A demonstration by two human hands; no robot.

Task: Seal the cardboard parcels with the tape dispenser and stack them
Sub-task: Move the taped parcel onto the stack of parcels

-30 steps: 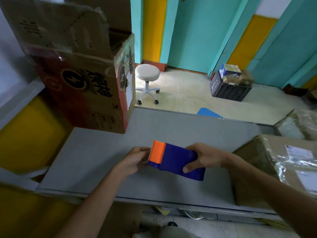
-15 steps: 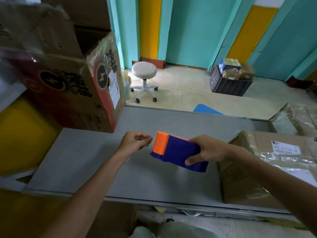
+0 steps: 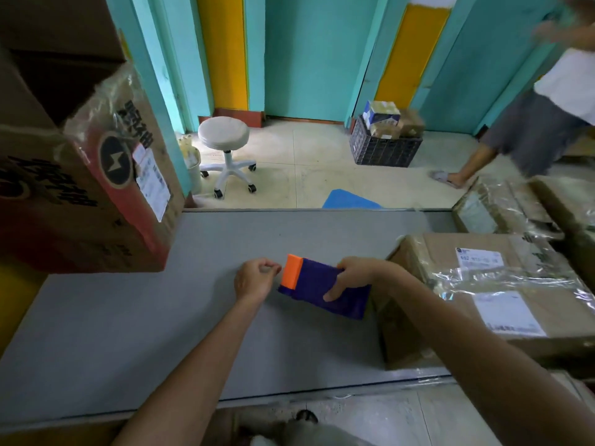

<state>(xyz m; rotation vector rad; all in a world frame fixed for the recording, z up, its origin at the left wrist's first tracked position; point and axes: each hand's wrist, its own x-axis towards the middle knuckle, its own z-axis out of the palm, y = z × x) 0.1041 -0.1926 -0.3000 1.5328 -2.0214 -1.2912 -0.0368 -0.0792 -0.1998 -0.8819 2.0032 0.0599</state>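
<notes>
Tape dispenser (image 3: 318, 286) gripped in right hand (image 3: 354, 274); left hand (image 3: 254, 281) just beside it.

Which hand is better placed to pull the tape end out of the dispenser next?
Left. The left hand, fingertips pinched together, sits right beside the orange end of the purple tape dispenser. The right hand grips the dispenser's purple body, so it is probably best kept steadying it.
</notes>
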